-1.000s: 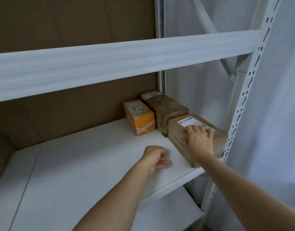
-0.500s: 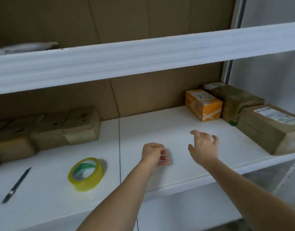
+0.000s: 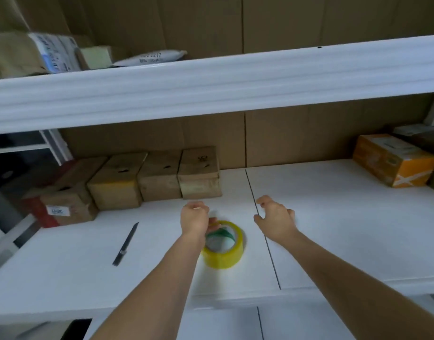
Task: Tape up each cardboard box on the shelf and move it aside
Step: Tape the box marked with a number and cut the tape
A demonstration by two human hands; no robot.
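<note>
A row of several brown cardboard boxes (image 3: 198, 173) stands against the back of the white shelf (image 3: 333, 229), left of centre. In front of them lies a yellow tape roll (image 3: 227, 251). My left hand (image 3: 195, 218) hovers just over the roll's far left edge, fingers curled, holding nothing. My right hand (image 3: 275, 218) hangs open above the shelf to the right of the roll, between it and an orange box (image 3: 392, 163) at the far right.
A black utility knife (image 3: 125, 244) lies on the shelf left of the tape. The leftmost box (image 3: 64, 200) has red tape and a white label. The upper shelf beam (image 3: 211, 87) runs overhead, with parcels (image 3: 54, 55) on top.
My view has swung left from the right-end boxes to the row on the left. My right hand left the labelled box, and both hands moved left toward the tape roll.
</note>
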